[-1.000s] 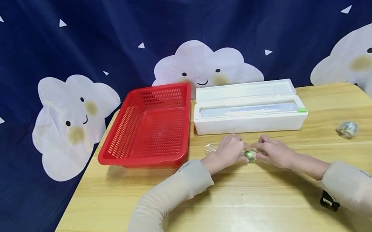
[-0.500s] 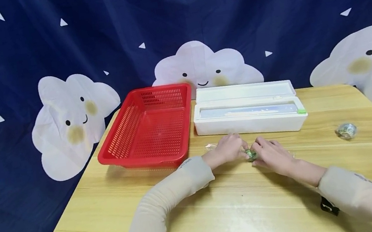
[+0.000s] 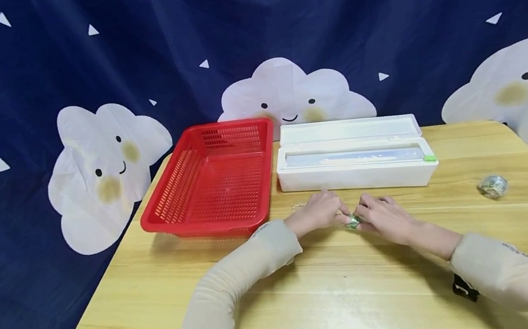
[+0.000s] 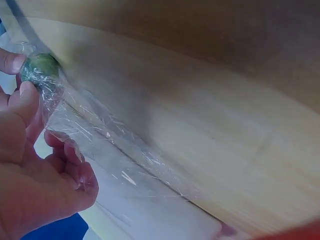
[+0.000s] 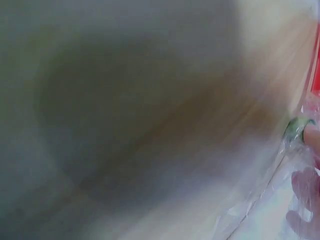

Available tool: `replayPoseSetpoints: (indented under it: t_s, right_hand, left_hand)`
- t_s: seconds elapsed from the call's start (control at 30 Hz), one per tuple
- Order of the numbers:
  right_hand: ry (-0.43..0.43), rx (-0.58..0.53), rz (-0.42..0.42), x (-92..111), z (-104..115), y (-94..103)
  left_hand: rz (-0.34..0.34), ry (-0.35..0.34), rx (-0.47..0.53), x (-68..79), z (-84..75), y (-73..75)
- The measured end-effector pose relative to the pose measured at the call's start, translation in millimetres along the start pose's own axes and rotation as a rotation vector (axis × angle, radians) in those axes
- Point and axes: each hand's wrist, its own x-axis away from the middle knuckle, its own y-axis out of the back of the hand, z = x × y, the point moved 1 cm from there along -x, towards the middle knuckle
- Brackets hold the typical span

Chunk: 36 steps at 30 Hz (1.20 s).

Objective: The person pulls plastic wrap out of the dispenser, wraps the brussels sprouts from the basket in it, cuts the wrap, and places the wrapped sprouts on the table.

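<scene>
In the head view, a small round green item, like a small fruit, is wrapped in clear cling film between the two hands near the table's middle. My left hand pinches it from the left. From the right, my right hand pinches its wrap, partly covering it. The left wrist view shows the green item close, with a long loose tail of cling film trailing from it. At the edge of the right wrist view, the item shows with crinkled film and fingertips.
Behind the hands stands a white cling film box, its lid raised. A red perforated basket is at the left with nothing in it. Another film-wrapped ball lies at the right. A black object shows beneath the right sleeve.
My right hand has shifted slightly left and closed in around the green item, which is now more covered. The left hand stays almost in place. Basket, box and other ball have not moved.
</scene>
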Motion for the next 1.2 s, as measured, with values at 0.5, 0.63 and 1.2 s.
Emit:
replayPoseSetpoints:
  t_s: [0.5, 0.63, 1.2]
  right_hand:
    - [-0.073, -0.130, 0.118, -4.9, -15.3, 1.1]
    - [-0.081, -0.150, 0.122, -5.4, -16.4, 1.4]
    - [-0.227, -0.299, 0.031, -3.0, -8.8, -0.6]
  left_hand:
    - [-0.017, 0.050, -0.023, 0.4, 3.3, -5.0]
    - [-0.090, 0.078, -0.014, 4.4, 2.0, -5.6]
    - [-0.203, 0.006, -0.177, 14.5, -12.0, -7.0]
